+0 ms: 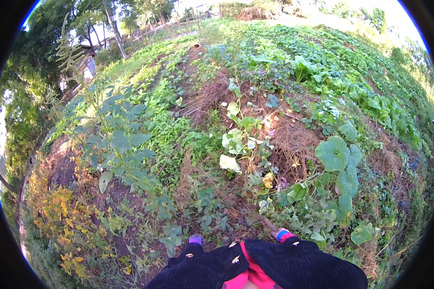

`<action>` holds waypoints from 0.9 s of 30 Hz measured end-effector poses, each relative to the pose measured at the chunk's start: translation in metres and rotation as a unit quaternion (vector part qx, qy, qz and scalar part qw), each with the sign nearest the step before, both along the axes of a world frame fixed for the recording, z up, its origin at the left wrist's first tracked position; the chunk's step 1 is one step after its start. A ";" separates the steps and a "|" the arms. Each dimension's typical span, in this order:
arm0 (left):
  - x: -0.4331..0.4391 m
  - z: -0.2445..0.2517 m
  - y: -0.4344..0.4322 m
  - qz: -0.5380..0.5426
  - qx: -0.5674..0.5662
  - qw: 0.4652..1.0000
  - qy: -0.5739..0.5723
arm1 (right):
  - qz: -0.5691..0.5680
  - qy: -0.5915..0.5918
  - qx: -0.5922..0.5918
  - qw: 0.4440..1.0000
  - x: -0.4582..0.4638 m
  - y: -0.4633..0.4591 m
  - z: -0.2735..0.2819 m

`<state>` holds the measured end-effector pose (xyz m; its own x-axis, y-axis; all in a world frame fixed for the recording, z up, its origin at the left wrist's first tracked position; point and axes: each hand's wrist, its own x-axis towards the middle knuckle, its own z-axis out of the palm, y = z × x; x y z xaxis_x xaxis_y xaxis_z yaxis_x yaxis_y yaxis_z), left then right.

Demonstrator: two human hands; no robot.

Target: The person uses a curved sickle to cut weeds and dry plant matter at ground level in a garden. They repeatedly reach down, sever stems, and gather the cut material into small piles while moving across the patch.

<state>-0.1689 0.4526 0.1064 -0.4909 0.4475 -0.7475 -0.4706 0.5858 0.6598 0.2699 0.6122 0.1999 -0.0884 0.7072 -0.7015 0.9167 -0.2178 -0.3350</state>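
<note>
Near the bottom centre, my right hand [280,234] is closed around the handle of a hand tool [269,224], held low over the weeds; its far end blends into the leaves, so its kind cannot be told. Only a purple cuff [195,238] shows at the end of the dark left sleeve, so my left hand is hidden below it. Ahead of the hands lie low green leaves and brown soil. A vine with pale, wilting leaves [230,163] rises beyond them. Large round gourd-like leaves [331,153] hang to the right.
A tall seed-headed weed [119,141] stands at the left, with yellowing plants [63,213] below it. Dry straw [293,141] covers a mound ahead. Rows of leafy vegetables [376,104] run across the right slope. Trees and a leaning pole [115,29] stand at the upper left.
</note>
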 end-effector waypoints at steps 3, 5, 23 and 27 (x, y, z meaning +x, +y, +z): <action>-0.001 -0.002 -0.003 0.006 -0.004 1.000 -0.003 | -0.008 -0.006 0.006 1.000 0.006 -0.006 -0.011; -0.002 -0.003 -0.003 0.023 -0.009 1.000 -0.017 | -0.018 -0.023 0.014 0.999 0.011 -0.010 -0.015; 0.013 -0.013 0.001 0.014 0.032 0.999 -0.034 | -0.098 0.001 0.022 0.995 0.024 -0.019 -0.039; 0.022 -0.017 -0.002 0.034 0.041 0.998 -0.029 | -0.086 0.004 0.025 0.996 0.023 -0.021 -0.034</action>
